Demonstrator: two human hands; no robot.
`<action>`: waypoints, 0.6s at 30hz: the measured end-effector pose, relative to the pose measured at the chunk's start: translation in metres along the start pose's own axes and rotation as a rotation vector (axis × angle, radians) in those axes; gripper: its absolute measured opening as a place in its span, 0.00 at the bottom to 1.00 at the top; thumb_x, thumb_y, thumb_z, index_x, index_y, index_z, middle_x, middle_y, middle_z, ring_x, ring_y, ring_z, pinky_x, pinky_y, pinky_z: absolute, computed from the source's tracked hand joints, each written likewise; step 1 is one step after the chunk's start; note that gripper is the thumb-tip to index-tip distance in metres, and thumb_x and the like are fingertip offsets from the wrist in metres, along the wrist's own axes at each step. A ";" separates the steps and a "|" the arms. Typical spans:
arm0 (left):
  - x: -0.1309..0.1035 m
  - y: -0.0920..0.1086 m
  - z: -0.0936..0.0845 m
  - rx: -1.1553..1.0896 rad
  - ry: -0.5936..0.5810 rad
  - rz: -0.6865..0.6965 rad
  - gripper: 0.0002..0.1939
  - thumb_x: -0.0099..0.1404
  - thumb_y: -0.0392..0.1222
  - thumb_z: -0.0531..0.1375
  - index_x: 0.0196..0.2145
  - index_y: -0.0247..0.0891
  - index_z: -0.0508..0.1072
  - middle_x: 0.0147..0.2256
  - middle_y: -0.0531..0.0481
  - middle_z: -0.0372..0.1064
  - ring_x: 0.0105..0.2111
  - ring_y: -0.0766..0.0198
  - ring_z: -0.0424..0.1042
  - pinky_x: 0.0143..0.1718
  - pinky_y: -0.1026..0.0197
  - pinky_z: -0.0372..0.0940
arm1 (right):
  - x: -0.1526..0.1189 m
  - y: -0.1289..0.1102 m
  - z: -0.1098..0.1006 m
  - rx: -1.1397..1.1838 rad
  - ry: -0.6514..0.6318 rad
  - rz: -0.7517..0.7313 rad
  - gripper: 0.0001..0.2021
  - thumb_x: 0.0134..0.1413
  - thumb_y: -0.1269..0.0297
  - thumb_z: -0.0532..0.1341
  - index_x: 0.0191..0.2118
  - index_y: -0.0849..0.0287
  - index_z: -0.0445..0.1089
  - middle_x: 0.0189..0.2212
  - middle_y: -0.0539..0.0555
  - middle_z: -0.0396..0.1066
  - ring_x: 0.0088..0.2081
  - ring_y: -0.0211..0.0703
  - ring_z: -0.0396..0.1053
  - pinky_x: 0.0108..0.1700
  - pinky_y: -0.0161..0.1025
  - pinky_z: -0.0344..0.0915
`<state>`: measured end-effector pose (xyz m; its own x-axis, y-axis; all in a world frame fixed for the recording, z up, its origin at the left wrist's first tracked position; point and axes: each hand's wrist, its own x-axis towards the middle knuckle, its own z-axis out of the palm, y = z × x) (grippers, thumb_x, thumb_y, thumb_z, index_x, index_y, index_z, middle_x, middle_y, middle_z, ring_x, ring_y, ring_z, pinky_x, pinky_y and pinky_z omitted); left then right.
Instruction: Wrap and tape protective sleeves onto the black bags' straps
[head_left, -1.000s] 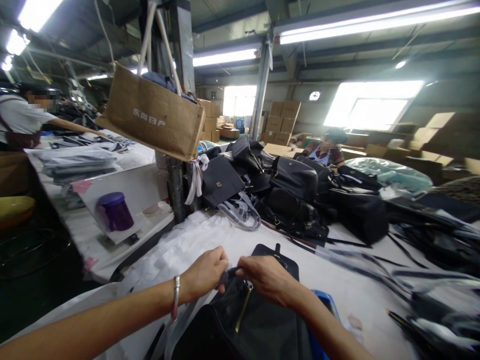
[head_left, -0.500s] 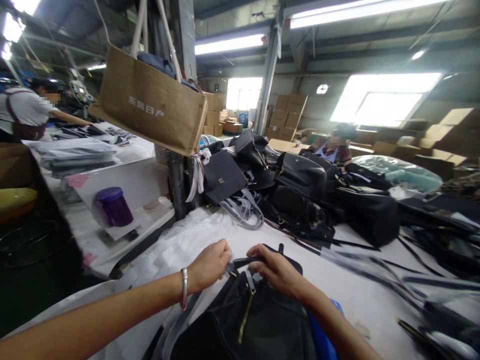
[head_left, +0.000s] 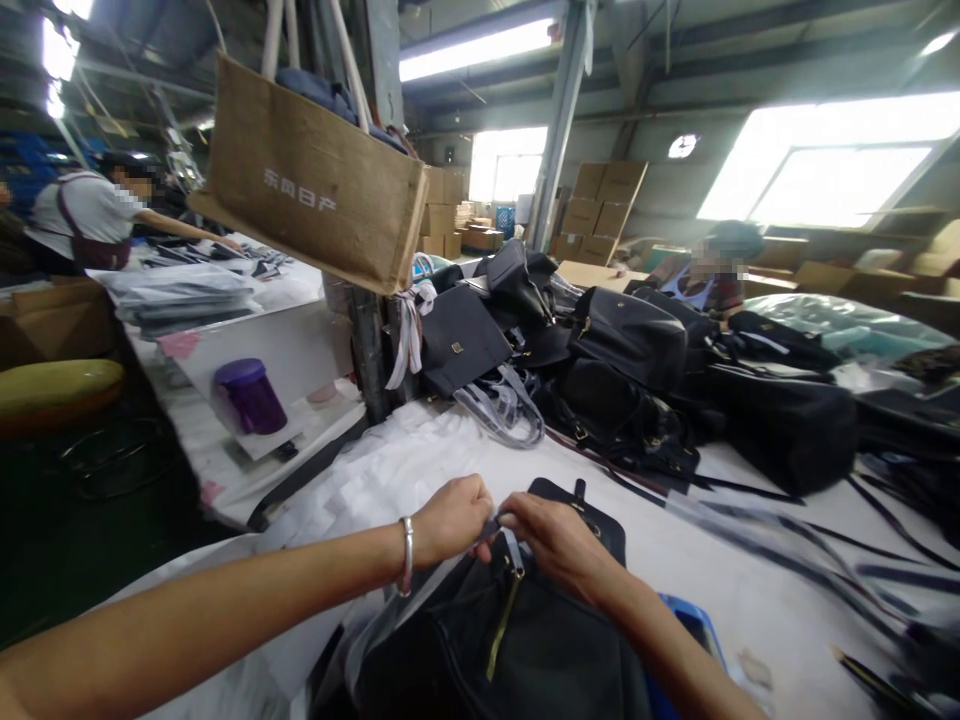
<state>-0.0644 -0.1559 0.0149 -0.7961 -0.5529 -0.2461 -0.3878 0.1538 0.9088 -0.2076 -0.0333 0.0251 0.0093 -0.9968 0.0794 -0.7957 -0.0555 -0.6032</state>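
A black backpack with a long gold zipper pull lies right in front of me, its flap spread out behind it. Both hands meet at its top handle, a short dark strap with a greyish covering. My left hand, a silver bangle on the wrist, is closed at the handle's left end; its fingertips are partly hidden. From the right, my right hand has thumb and fingers pinched round the same strap. A blue-edged object sits partly under my right forearm.
Black bags are heaped across the table's far side. White wrapping sheets lie left of the backpack. A brown tote hangs from a post. A purple cup stands left. Loose straps lie right. Two people work farther back.
My hands have come closer together on the handle, the left moving right toward the other. The view has turned slightly left. The backpack stays in front of me.
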 end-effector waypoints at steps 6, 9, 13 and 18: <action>0.004 0.010 0.001 0.034 0.115 0.013 0.04 0.58 0.35 0.54 0.26 0.38 0.64 0.20 0.55 0.65 0.19 0.66 0.67 0.20 0.66 0.55 | 0.002 0.004 0.007 0.100 0.059 0.127 0.17 0.65 0.55 0.52 0.56 0.54 0.60 0.30 0.49 0.70 0.31 0.42 0.69 0.34 0.36 0.57; 0.004 0.017 0.000 0.035 0.195 0.038 0.06 0.54 0.32 0.57 0.21 0.37 0.65 0.21 0.55 0.62 0.24 0.67 0.63 0.23 0.66 0.52 | 0.009 0.002 0.013 0.199 0.155 0.155 0.19 0.62 0.51 0.55 0.55 0.54 0.63 0.35 0.50 0.71 0.34 0.43 0.69 0.36 0.36 0.59; -0.001 0.022 -0.005 -0.046 0.262 0.052 0.08 0.53 0.32 0.58 0.19 0.36 0.65 0.22 0.56 0.60 0.25 0.68 0.59 0.25 0.66 0.52 | 0.017 -0.003 0.017 0.393 0.227 0.158 0.15 0.59 0.51 0.58 0.44 0.57 0.71 0.34 0.50 0.71 0.36 0.43 0.67 0.40 0.36 0.60; -0.009 0.020 -0.008 -0.227 0.212 0.033 0.04 0.52 0.34 0.59 0.23 0.36 0.67 0.22 0.57 0.61 0.24 0.69 0.60 0.25 0.66 0.53 | 0.018 -0.002 0.021 0.572 0.184 0.222 0.16 0.56 0.49 0.61 0.38 0.58 0.72 0.21 0.44 0.60 0.23 0.34 0.54 0.27 0.33 0.52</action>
<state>-0.0617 -0.1545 0.0383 -0.6826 -0.7129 -0.1607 -0.2301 0.0010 0.9732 -0.1928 -0.0527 0.0112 -0.2629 -0.9648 0.0077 -0.3175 0.0789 -0.9450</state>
